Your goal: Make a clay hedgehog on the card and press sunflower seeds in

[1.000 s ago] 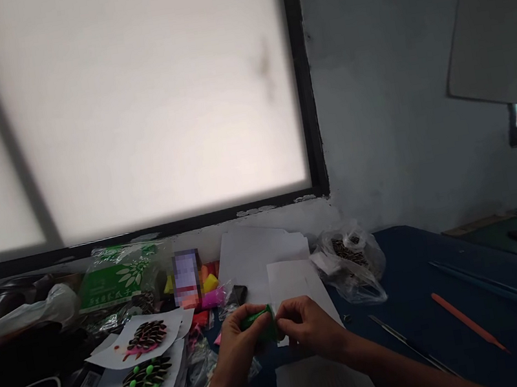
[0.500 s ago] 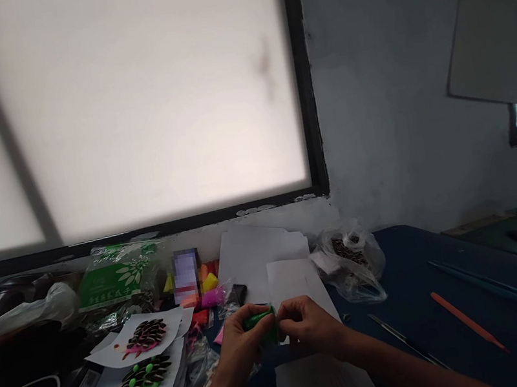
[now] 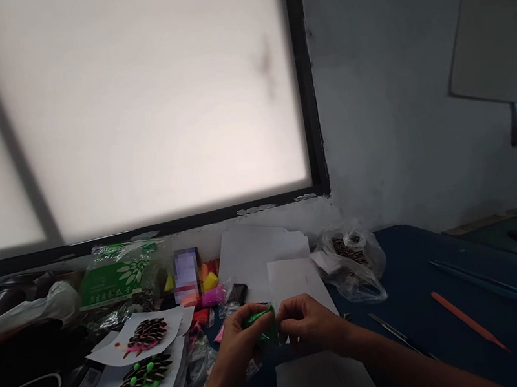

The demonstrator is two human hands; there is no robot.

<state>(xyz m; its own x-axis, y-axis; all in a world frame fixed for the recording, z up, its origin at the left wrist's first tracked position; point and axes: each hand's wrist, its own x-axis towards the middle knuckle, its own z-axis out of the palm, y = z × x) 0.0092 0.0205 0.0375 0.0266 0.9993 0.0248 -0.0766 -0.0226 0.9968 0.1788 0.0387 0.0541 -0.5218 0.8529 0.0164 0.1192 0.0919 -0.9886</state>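
Note:
My left hand (image 3: 241, 339) is closed round a small green packet (image 3: 263, 323) with a shiny clear wrapper, probably soft clay inside. Thumb and fingers pinch it near its top. Just to the right, my right hand (image 3: 307, 324) is closed in a pinch beside the packet's edge. What lies between its fingertips is too small to make out. Below the hands lies a white sheet (image 3: 325, 382) with a few small dark and brown bits at its lower left. Another white sheet (image 3: 296, 279) lies behind the hands.
Left, stacked papers carry seed-and-clay pieces, one green (image 3: 143, 378), one pink (image 3: 146, 335). Behind are coloured clay packets (image 3: 212, 295) and a green seed bag (image 3: 114, 275). Right: a clear bag of seeds (image 3: 349, 251), tweezers (image 3: 398, 333), an orange tool (image 3: 470, 320) and a blue tool (image 3: 481, 282).
Both hands stay almost in place, with the green packet still in my left hand. More of the packet's green lower part shows between the hands.

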